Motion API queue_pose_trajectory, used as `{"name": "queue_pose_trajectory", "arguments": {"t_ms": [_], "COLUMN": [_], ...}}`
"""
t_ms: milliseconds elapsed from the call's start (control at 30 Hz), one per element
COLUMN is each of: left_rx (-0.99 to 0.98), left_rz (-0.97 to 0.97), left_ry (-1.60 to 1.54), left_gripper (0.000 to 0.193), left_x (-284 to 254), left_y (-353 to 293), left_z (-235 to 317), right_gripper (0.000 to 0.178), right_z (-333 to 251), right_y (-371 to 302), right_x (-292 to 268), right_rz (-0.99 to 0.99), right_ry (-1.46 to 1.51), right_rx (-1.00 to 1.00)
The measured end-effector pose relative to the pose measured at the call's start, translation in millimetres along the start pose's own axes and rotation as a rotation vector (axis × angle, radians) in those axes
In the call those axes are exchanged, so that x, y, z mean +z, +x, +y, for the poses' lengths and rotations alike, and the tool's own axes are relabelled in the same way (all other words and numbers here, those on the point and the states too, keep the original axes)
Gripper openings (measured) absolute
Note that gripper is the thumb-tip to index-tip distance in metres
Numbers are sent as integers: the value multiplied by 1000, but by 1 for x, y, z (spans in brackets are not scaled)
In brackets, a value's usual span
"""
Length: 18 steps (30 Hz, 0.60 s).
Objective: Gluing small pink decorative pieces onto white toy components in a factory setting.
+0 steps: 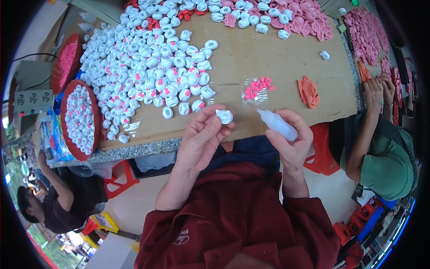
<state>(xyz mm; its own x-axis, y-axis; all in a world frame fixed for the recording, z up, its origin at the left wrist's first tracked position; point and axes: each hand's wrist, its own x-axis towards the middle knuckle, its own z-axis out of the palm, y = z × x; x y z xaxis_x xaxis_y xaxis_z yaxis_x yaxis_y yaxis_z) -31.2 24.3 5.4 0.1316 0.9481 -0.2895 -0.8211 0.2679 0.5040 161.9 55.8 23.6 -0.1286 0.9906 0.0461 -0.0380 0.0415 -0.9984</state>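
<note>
Between the thumb and fingers of my left hand is a small white plastic head-shaped toy piece, held just over the table's near edge. My right hand is wrapped round a white squeeze bottle. The bottle is tilted, its narrow tip pointing up and left, apart from the toy piece. Just beyond the tip, small pink bow-like pieces lie on clear tape stuck to the cardboard. A large heap of white toy pieces spreads over the left of the table, several with pink parts on them.
An orange crumpled cloth or glove lies right of the pink pieces. Red trays edge the table's left side. Pink parts are heaped at the back. Co-workers sit at left and right, near red stools.
</note>
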Motion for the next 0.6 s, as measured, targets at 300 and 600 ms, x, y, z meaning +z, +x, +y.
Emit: {"name": "queue_pose_trajectory", "arguments": {"t_ms": [300, 600], "left_rx": [19, -61], "left_rz": [30, 19], "left_ry": [65, 82], "left_gripper": [30, 29], "left_x": [-6, -1], "left_y": [-10, -19], "left_z": [-7, -17], "right_gripper": [30, 20], "right_z": [25, 13], "right_y": [20, 40], "right_x": [34, -38], "right_rz": [-90, 433], "right_ry": [-405, -1032], "right_rx": [-201, -484]}}
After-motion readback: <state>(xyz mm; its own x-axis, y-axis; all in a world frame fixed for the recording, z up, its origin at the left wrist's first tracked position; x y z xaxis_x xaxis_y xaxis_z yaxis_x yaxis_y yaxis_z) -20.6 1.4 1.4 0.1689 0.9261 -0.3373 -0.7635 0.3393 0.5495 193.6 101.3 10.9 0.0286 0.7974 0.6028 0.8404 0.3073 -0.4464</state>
